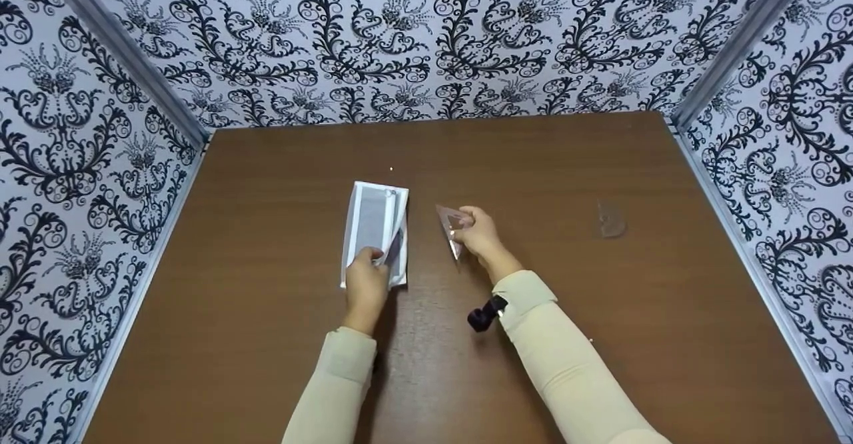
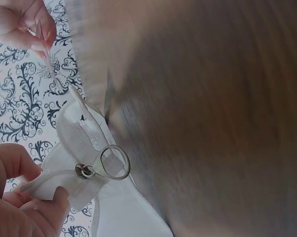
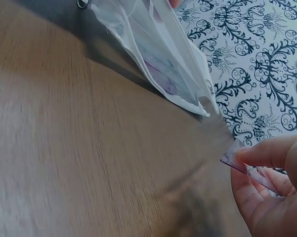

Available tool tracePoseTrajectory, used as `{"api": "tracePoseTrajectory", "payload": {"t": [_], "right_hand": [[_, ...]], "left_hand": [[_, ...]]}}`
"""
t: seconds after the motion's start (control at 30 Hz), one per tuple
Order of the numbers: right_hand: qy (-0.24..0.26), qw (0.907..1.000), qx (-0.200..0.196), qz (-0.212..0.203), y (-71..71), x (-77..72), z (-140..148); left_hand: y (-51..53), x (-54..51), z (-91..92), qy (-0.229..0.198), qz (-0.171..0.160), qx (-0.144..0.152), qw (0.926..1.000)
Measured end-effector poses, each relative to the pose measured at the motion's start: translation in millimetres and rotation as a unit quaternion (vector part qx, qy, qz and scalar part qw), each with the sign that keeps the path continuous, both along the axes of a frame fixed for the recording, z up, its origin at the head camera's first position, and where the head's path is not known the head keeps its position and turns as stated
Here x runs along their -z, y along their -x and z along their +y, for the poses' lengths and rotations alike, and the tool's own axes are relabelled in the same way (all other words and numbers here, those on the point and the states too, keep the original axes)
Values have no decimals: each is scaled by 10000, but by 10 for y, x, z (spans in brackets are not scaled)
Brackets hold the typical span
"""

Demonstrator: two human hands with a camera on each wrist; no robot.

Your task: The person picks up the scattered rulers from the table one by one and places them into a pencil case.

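Observation:
My left hand (image 1: pixel 366 287) pinches the near part of a white zip pouch (image 1: pixel 368 221) with a see-through mesh front. In the left wrist view the zip pull (image 2: pixel 85 171) with its metal ring hangs close to those fingers. The pouch mouth gapes in the right wrist view, and a purplish clear piece (image 3: pixel 160 76) shows inside. Just right of the pouch, my right hand (image 1: pixel 481 236) holds a clear, pinkish set square (image 1: pixel 447 215) between thumb and fingers. It is tilted above the table and apart from the pouch.
A clear protractor (image 1: pixel 612 223) lies on the brown wooden table (image 1: pixel 506 164) to the right. Patterned walls (image 1: pixel 413 44) stand at the back and both sides. A black wrist strap piece (image 1: pixel 485 315) sticks out from the right sleeve.

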State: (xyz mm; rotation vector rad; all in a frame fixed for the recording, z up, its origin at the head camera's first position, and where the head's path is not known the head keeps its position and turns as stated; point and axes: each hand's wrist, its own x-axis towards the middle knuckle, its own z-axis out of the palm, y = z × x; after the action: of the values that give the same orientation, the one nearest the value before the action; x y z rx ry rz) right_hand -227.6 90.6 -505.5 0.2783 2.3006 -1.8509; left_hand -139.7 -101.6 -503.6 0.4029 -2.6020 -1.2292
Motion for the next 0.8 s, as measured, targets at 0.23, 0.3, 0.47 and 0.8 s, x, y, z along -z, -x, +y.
{"api": "tracePoseTrajectory", "payload": {"t": [0.23,0.3,0.47,0.8], "right_hand": [[3,10000,-51,83,-2,12,-114],[9,10000,-66,51,0,19,-153],[25,9999,-127,-58,10,35,-234],[67,9994,-257,-227,-22,70,-349]], "left_hand": [[-8,-7,2,63,63,-51,9999],[-8,-7,-3,67,41,-67,9999],[2,-8,9,61,-35,-101,9999],[-4,-2,9,37,-74,-98,9999]]}}
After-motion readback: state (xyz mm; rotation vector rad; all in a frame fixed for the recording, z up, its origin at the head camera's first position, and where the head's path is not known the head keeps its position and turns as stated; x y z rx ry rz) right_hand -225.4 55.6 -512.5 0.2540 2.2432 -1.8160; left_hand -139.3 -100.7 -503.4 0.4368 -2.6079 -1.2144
